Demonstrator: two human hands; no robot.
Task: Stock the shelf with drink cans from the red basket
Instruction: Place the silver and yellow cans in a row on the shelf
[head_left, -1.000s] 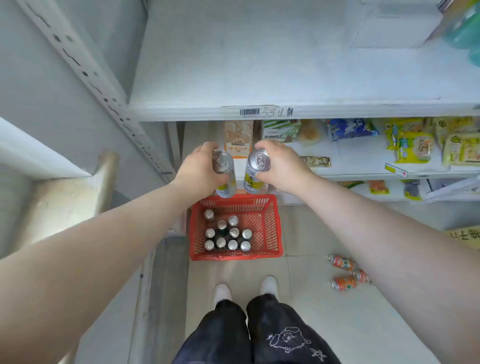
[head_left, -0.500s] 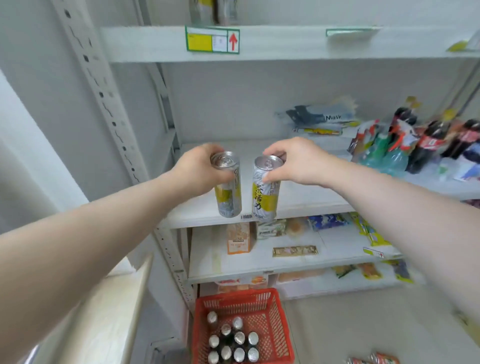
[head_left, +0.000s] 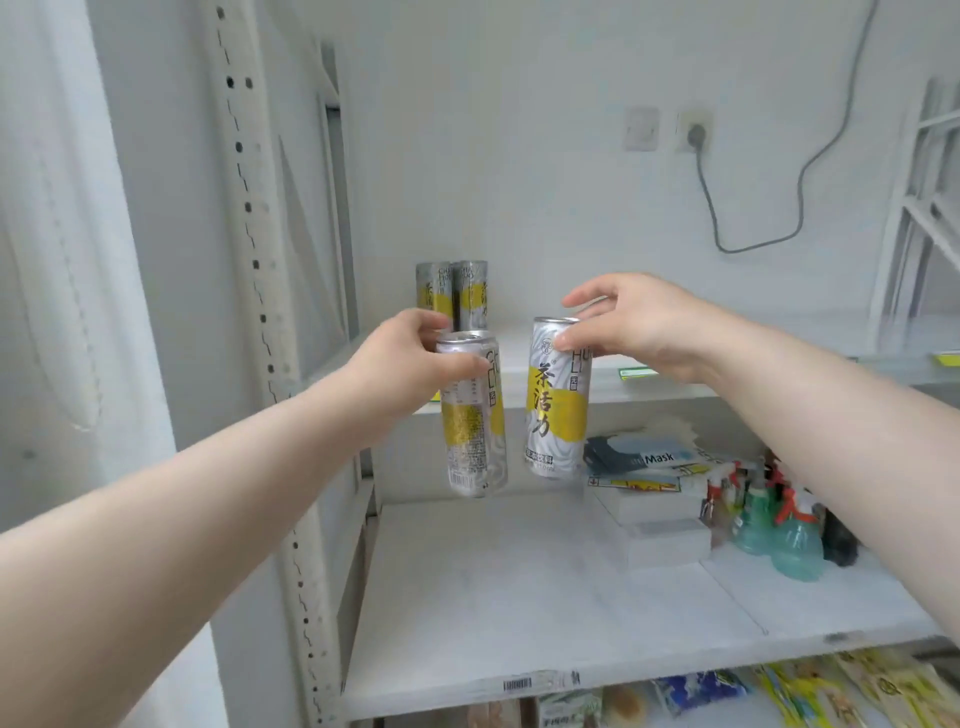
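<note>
While the left hand (head_left: 410, 358) grips the top of a silver-and-yellow can (head_left: 472, 415) with curled fingers, two matching cans (head_left: 452, 291) stand upright behind it on the upper shelf (head_left: 623, 395). A second can (head_left: 558, 400) hangs upright just beside the first, in front of the shelf edge, pinched at its rim between thumb and fingertips of the right hand (head_left: 639, 322). Spray bottles (head_left: 795, 545) stand on the lower shelf (head_left: 519, 597) at right.

Worn on the person's head, the only camera faces forward and nearly level, close up to the shelf (head_left: 519, 597), with left hand (head_left: 410, 364) and right hand (head_left: 639, 327) each holding a can (head_left: 558, 410) mid-frame.
</note>
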